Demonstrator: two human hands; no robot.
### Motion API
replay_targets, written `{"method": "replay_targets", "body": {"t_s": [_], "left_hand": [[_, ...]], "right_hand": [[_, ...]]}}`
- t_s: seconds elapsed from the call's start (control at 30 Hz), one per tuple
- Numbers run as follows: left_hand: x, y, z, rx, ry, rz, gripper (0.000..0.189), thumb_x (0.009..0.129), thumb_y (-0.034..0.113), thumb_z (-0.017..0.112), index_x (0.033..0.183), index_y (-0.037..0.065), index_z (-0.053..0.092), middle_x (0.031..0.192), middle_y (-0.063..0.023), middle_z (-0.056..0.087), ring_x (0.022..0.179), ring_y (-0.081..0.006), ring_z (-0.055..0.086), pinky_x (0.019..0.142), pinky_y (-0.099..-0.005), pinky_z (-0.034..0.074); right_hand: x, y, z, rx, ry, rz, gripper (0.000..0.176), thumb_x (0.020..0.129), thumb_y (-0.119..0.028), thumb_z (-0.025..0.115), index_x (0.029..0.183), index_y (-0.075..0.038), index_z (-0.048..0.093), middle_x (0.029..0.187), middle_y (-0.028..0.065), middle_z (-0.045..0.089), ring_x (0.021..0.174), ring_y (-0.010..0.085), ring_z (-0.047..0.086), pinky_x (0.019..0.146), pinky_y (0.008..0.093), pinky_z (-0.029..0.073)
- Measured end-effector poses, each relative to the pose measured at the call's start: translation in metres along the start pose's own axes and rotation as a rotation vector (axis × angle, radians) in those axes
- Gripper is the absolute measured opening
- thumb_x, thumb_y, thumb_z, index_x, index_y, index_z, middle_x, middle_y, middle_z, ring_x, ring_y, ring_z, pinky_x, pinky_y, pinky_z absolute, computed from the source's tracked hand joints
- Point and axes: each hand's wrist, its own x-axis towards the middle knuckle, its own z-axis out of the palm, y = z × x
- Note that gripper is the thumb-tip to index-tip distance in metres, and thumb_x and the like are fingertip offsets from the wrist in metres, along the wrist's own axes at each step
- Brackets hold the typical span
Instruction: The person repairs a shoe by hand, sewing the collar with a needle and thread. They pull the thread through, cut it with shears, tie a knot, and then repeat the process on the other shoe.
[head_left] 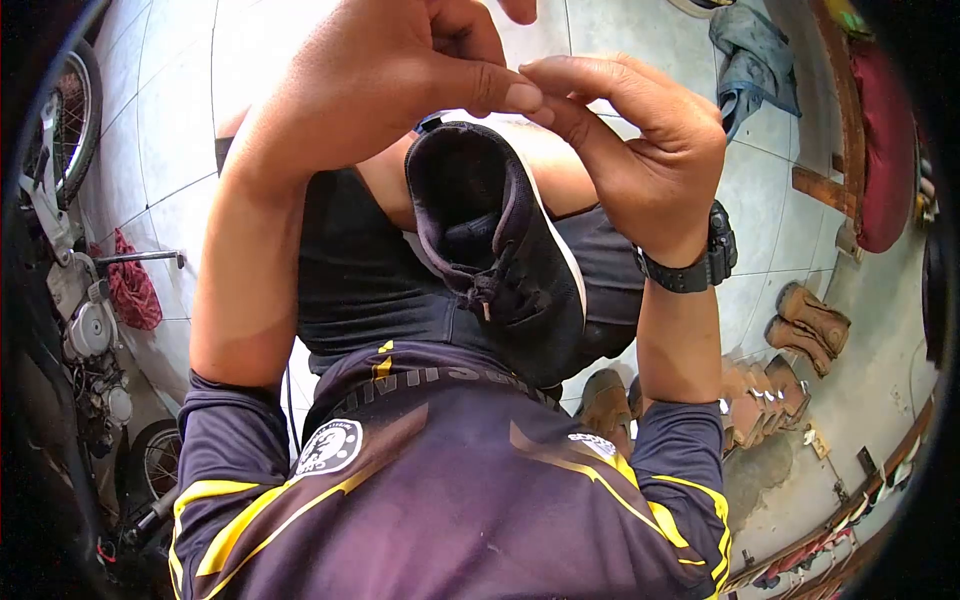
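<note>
A black shoe [540, 315] with a white sole edge rests on my lap, its opening toward the top of the view and its lace tied in a small knot. Above it, my left hand [390, 75] is closed, thumb pointing right. My right hand [655, 125], with a black watch [715, 255] on the wrist, pinches thumb against forefinger. The fingertips of both hands meet just above the shoe's heel. Whatever they hold, if anything, is too small to make out. Neither hand appears to grip the shoe.
A motorbike [85, 330] and a red cloth [132, 285] are at the left. Several brown shoes [805, 330] stand on the tiled floor at right. A blue-grey cloth [755, 65] lies at upper right, near a wooden seat with a dark red cushion [885, 150].
</note>
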Motion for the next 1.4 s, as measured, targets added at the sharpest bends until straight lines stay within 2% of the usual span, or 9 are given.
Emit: {"method": "replay_targets", "body": {"t_s": [0.13,0.17,0.27,0.33,0.5,0.77,1.0,1.17,1.4], "left_hand": [[0.003,-0.016,-0.001,-0.020,0.031,-0.047,0.033,0.085,-0.007,0.079,0.109,-0.001,0.056,0.082,-0.0102,0.074,0.077,-0.0088,0.069,0.067,-0.0208,0.054],[-0.003,-0.020,-0.004,0.142,-0.028,0.037,0.018,0.099,0.014,0.069,0.107,-0.002,0.067,0.098,-0.0084,0.071,0.093,-0.0119,0.067,0.085,-0.0280,0.053],[-0.006,-0.049,-0.015,0.152,0.156,0.141,0.021,0.099,0.009,0.068,0.117,-0.003,0.068,0.104,-0.0085,0.073,0.101,-0.0136,0.068,0.089,-0.0294,0.053],[-0.009,-0.064,-0.025,0.235,0.114,0.118,0.027,0.096,0.005,0.069,0.122,-0.001,0.069,0.110,-0.0094,0.074,0.104,-0.0155,0.068,0.092,-0.0302,0.053],[-0.007,-0.077,-0.028,0.343,-0.078,0.115,0.025,0.090,0.001,0.072,0.114,0.002,0.076,0.115,-0.0112,0.074,0.103,-0.0200,0.069,0.090,-0.0319,0.054],[0.005,-0.098,-0.038,0.137,-0.122,-0.051,0.011,0.089,0.004,0.075,0.097,-0.003,0.073,0.106,-0.0099,0.073,0.097,-0.0184,0.068,0.086,-0.0303,0.053],[0.012,-0.099,-0.031,-0.030,-0.168,-0.178,0.020,0.097,0.015,0.071,0.105,-0.003,0.068,0.097,-0.0018,0.068,0.094,-0.0091,0.062,0.084,-0.0245,0.049],[0.013,-0.106,-0.031,-0.179,-0.178,-0.174,0.023,0.099,0.016,0.070,0.112,-0.003,0.068,0.100,-0.0017,0.069,0.093,-0.0071,0.062,0.084,-0.0223,0.050],[0.006,-0.112,-0.025,-0.173,-0.124,-0.238,0.027,0.095,0.015,0.074,0.115,-0.003,0.069,0.103,-0.0019,0.069,0.093,-0.0072,0.062,0.084,-0.0220,0.049]], "right_hand": [[0.003,0.002,-0.003,-0.037,-0.045,0.007,0.011,0.082,-0.006,0.080,0.093,-0.005,0.079,0.080,0.0107,0.073,0.066,0.0227,0.070,0.063,0.0301,0.055],[0.004,0.002,-0.003,-0.020,-0.054,0.070,0.010,0.081,-0.006,0.081,0.091,-0.006,0.079,0.079,0.0110,0.073,0.066,0.0226,0.069,0.062,0.0301,0.054],[-0.003,0.021,0.005,0.021,-0.025,0.119,0.008,0.086,-0.006,0.077,0.093,-0.003,0.076,0.078,0.0079,0.072,0.066,0.0176,0.067,0.061,0.0293,0.052],[-0.016,0.032,0.011,0.424,0.013,0.555,0.008,0.092,-0.005,0.069,0.098,0.001,0.069,0.082,0.0052,0.069,0.072,0.0122,0.064,0.066,0.0271,0.052],[-0.030,0.051,0.021,0.910,-0.050,0.726,0.020,0.103,-0.016,0.056,0.101,0.002,0.064,0.090,0.0070,0.067,0.089,0.0121,0.063,0.081,0.0257,0.049],[-0.031,0.051,0.013,0.842,-0.041,0.708,0.023,0.100,-0.009,0.061,0.118,0.004,0.068,0.104,0.0164,0.071,0.096,0.0225,0.070,0.077,0.0292,0.053],[-0.031,0.049,0.025,0.893,-0.086,0.795,0.017,0.100,-0.006,0.061,0.115,0.002,0.065,0.106,0.0172,0.071,0.086,0.0155,0.069,0.067,0.0226,0.051],[-0.032,0.043,0.039,0.919,-0.150,0.499,0.014,0.103,-0.003,0.055,0.117,-0.002,0.056,0.114,0.0231,0.071,0.086,0.0105,0.066,0.067,0.0193,0.048],[-0.035,0.041,0.050,0.822,-0.152,0.449,0.016,0.105,0.001,0.049,0.120,-0.001,0.054,0.113,0.0192,0.072,0.091,0.0122,0.067,0.070,0.0200,0.049]]}}
